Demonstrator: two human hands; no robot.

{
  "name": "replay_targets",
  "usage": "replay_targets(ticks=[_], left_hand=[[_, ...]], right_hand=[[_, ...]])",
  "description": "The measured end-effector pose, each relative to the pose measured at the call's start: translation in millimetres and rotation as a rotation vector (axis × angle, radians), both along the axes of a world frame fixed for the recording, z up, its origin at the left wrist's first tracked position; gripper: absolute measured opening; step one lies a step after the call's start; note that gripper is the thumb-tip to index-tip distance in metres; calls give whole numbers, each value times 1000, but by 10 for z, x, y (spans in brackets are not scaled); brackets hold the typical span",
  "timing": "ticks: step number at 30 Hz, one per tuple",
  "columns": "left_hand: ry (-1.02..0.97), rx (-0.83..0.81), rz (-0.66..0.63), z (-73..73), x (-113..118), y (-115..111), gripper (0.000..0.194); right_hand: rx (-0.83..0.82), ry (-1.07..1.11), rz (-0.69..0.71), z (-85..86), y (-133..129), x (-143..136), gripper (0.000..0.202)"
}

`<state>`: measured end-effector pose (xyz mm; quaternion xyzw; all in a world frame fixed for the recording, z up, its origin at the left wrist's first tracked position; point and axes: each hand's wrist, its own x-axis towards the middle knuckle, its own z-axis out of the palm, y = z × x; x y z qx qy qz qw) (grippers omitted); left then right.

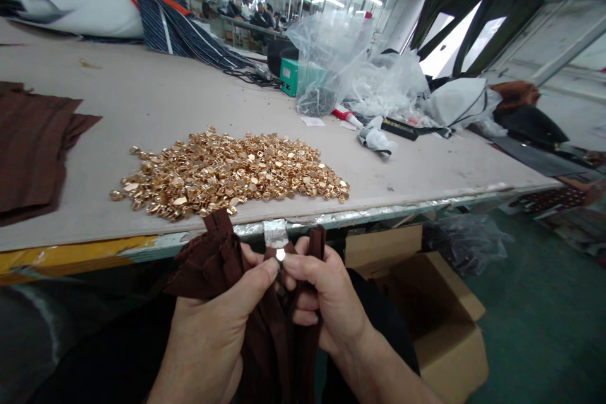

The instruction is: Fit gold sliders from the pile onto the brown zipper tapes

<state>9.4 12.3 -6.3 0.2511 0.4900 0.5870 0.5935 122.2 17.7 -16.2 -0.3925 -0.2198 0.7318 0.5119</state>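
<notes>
Just off the front edge of the table, my left hand (213, 322) is closed around a bundle of dark brown zipper tapes (203, 262), whose ends fan out above the fingers. My right hand (334, 293) pinches a small shiny gold zipper slider (281, 255), and a brown tape also runs through its fingers. Both thumbs meet at the slider, against the brown tape. How far the tape sits inside it is hidden by the fingertips. Beyond the hands, a wide heap of gold zipper sliders (237, 170) lies on the table.
More brown tapes (33, 151) lie at the left of the table (118, 95). Striped fabric (175, 28), a green box (290, 77), clear plastic bags (331, 57) and a red-and-white tube (348, 115) are farther back. An open cardboard box (449, 341) stands below, right.
</notes>
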Motion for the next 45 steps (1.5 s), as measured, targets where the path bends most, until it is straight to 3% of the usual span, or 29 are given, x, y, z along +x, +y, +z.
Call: replay_targets(ticks=[7, 10, 16, 21, 25, 28, 32, 37, 41, 45], left_hand=[[-33, -17, -24, 19, 14, 10, 12], [-25, -19, -8, 12, 17, 27, 13], [24, -8, -46, -12, -27, 36, 16], [-78, -121, -58, -15, -51, -5, 16], [-94, -110, -92, -21, -64, -26, 16], [-79, -102, -107, -15, -85, -30, 17], [-33, -49, -153, -2, -126, -43, 16], [-19, 40, -264, -51, -104, -125, 11], [-15, -8, -290, -125, -53, -198, 18], [-93, -128, -206, -119, -59, -207, 20]], right_hand=[[0, -50, 26, -3, 3, -5, 25], [54, -169, 50, 1, 26, 36, 27], [378, -689, -5, 78, 70, 116, 25], [672, -1276, -139, 187, 152, 54, 11], [724, -1602, -265, 314, 346, -8, 11], [684, -1463, -214, 389, 411, -22, 9], [650, -1058, 97, 428, 317, -3, 16], [574, -739, 325, 452, 122, 79, 24], [504, -689, 286, 470, 92, 194, 28], [514, -951, 141, 527, 241, 189, 25]])
